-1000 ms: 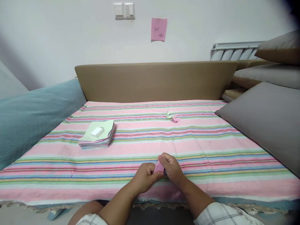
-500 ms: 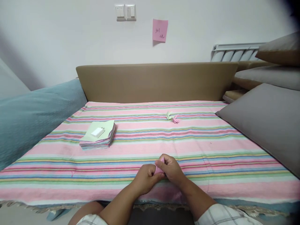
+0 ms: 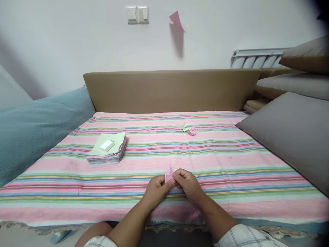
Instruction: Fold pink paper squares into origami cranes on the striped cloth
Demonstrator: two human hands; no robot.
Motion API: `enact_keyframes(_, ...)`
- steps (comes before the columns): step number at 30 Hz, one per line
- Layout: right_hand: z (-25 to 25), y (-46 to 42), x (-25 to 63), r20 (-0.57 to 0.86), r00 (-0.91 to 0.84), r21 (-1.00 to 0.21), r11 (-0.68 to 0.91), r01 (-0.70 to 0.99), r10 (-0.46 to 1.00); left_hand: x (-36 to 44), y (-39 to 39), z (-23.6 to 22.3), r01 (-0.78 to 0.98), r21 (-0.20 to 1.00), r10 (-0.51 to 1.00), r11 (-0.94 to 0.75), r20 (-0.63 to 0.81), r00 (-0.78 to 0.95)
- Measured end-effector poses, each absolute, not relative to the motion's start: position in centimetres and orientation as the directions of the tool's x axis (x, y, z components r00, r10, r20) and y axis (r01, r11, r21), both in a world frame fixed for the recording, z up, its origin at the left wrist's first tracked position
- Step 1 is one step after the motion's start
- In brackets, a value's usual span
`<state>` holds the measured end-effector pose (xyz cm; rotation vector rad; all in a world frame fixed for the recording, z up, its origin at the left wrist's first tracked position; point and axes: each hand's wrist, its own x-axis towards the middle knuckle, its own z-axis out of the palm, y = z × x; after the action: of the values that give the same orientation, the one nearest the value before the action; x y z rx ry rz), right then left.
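A small piece of folded pink paper (image 3: 169,173) is held upright between my two hands, its pointed tip facing away from me. My left hand (image 3: 157,190) pinches its lower left side, thumb in front. At its right edge, the thumb and fingers of my right hand (image 3: 187,185) are closed on the same paper. My fingers cover the lower part of it. Farther off on the striped cloth (image 3: 144,157) lie a pale green origami crane (image 3: 185,127) and a pink origami crane (image 3: 192,131), close together.
To the left, a stack of coloured paper sheets (image 3: 108,159) bears a white charger plug (image 3: 107,145). Grey cushions (image 3: 290,127) line the right side, and a blue-covered armrest (image 3: 46,120) the left. Behind stands a brown backrest (image 3: 172,91); a pink note (image 3: 177,21) curls off the wall.
The folded paper has turned so that its point stands up and shows more between my hands. My left hand has risen slightly. On the wall, the pink note has flapped upward.
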<state>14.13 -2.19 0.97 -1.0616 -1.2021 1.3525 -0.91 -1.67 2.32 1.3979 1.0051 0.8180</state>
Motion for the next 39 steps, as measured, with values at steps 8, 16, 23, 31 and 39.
enact_keyframes(8,1.52,-2.39,14.43,0.058,-0.094,-0.995,0.049,-0.092,0.994,-0.73,-1.6,2.61,-0.304,0.889,0.928,0.343,-0.271,0.254)
enact_keyframes(16,0.85,-2.3,14.19,0.032,-0.095,-0.981,0.013,-0.194,0.995,-0.84,-1.55,3.08,-0.408,0.828,0.919,0.385,-0.301,0.255)
enact_keyframes(23,1.2,-2.38,14.06,-0.002,-0.108,-0.975,-0.026,-0.222,0.994,-0.71,-1.46,2.97,-0.42,0.823,0.919,0.383,-0.291,0.267)
enact_keyframes(31,0.76,-2.39,13.93,-0.01,-0.133,-0.954,-0.049,-0.294,0.991,-0.7,-1.5,3.2,-0.441,0.811,0.913,0.385,-0.264,0.312)
enact_keyframes(39,1.21,-2.59,13.86,0.08,-0.082,-0.983,0.065,-0.172,0.993,-0.71,-1.46,2.89,-0.458,0.809,0.921,0.369,-0.254,0.295)
